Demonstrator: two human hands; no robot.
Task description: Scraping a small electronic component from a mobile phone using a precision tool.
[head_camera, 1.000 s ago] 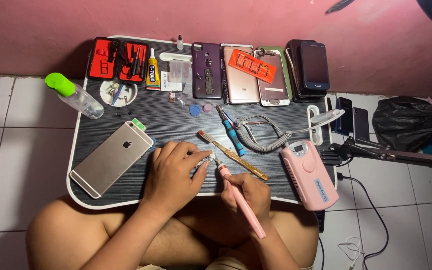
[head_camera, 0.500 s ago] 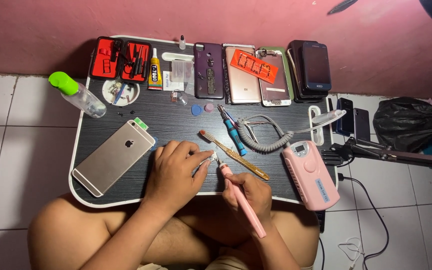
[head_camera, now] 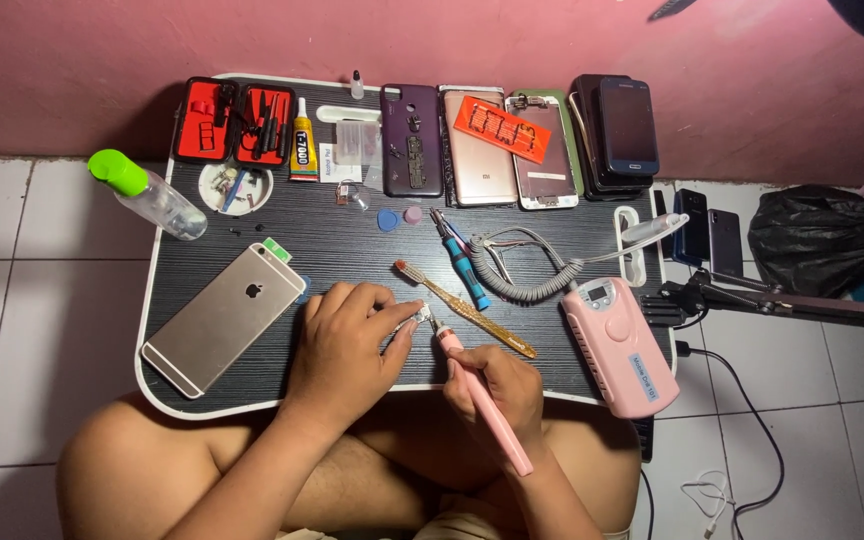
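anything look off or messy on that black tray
Mostly orderly. The clear spray bottle with a green cap lies on its side, overhanging the black tray at its left edge. The gold phone sits askew, face down, unlike the straight row of phones at the back.

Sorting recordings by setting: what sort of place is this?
Probably a home phone-repair spot on a tiled floor: a black lap table carries a row of opened phones, a red tool case and a pink rotary-tool control box.

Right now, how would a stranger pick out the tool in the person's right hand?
Start at the black wood-grain lap table. At its near edge, the right hand grips a slim pink pen-shaped handpiece, its tip meeting a small metal part pinched by the left hand. Unlike the amber toothbrush beside it, it is plain pink and thicker.
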